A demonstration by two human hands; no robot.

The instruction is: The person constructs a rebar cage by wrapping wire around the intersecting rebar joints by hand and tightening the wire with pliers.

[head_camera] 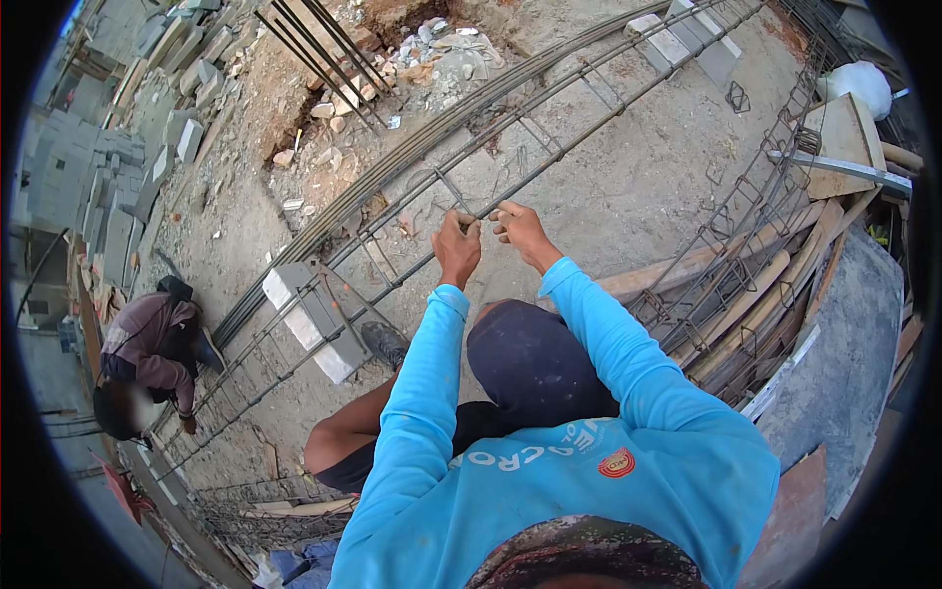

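Note:
A long rebar cage runs diagonally over the ground before me, its bars crossed by square steel stirrups. My left hand is at the cage's near bar, thumb and fingers pinched together where a stirrup meets it. Just to the right, my right hand has its fingers curled, the index fingertip at the same bar. Any thin wire between the fingertips is too small to make out. A pale block props up the cage to the left, and further blocks lie under its far end.
Loose rebar lies alongside the cage. Upright bars rise by a rubble-edged pit. A co-worker crouches at the cage's left end, one hand near it. Another cage and timber planks lie at right. Blocks are piled at far left.

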